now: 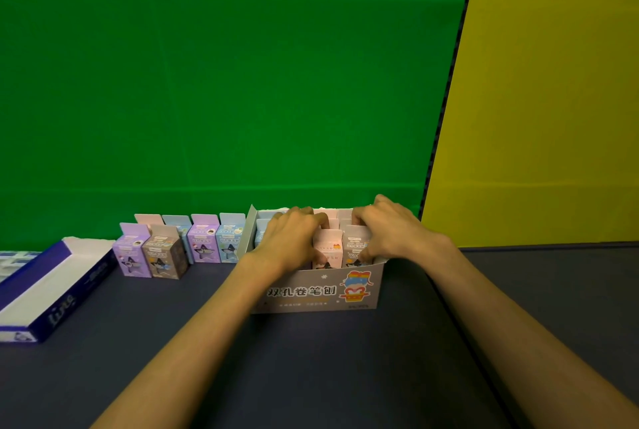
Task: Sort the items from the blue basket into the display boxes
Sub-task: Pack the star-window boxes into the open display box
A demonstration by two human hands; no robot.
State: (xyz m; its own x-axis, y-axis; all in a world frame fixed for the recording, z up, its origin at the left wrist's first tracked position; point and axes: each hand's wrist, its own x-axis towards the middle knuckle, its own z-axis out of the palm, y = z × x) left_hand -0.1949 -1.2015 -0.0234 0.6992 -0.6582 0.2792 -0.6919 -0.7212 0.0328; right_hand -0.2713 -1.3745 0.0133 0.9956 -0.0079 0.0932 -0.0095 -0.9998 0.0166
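Observation:
A grey display box (321, 293) with printed characters on its front stands in the middle of the dark table. Several small cartons stand packed inside it, among them a pink carton (326, 250) and a beige carton (354, 243). My left hand (294, 238) reaches into the left part of the box, fingers curled over the carton tops. My right hand (387, 228) reaches into the right part, its fingers pressed on the beige carton. What either hand grips is hidden by the fingers. No blue basket is in view.
Several small cartons (179, 248) in purple, brown and light blue stand in a row to the left of the display box. A long blue and white tray box (58, 293) lies at the far left. Green and yellow backdrops rise behind the table.

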